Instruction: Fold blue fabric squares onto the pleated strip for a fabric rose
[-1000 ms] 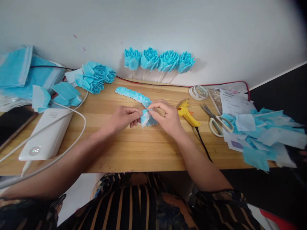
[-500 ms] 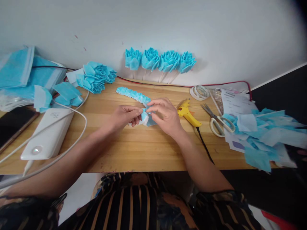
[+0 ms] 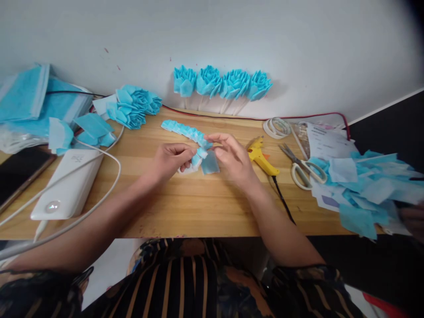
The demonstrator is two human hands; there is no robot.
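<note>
My left hand (image 3: 175, 160) pinches a small folded piece of blue and white mask fabric (image 3: 199, 155) between thumb and fingertips. Just right of it, my right hand (image 3: 233, 158) is held with thumb and index finger apart. Its index fingertip is at the near end of a row of folded blue fabric pieces (image 3: 182, 128), which slants away to the upper left; whether it touches the row I cannot tell. A flat blue fabric square (image 3: 210, 164) lies below the right fingers, and white fabric shows partly under the left hand.
Blue fabric flowers on sticks (image 3: 209, 81) stand along the wall, more flowers (image 3: 132, 106) lying left. A yellow glue gun (image 3: 263, 159), scissors (image 3: 303, 170) and fabric scraps (image 3: 361, 185) are right. At left are a white power bank (image 3: 68, 185), phone (image 3: 24, 172) and masks (image 3: 62, 99).
My right hand has drawn slightly right and its fingers have parted from the folded piece, uncovering the blue square. My left hand keeps its pinch in nearly the same place.
</note>
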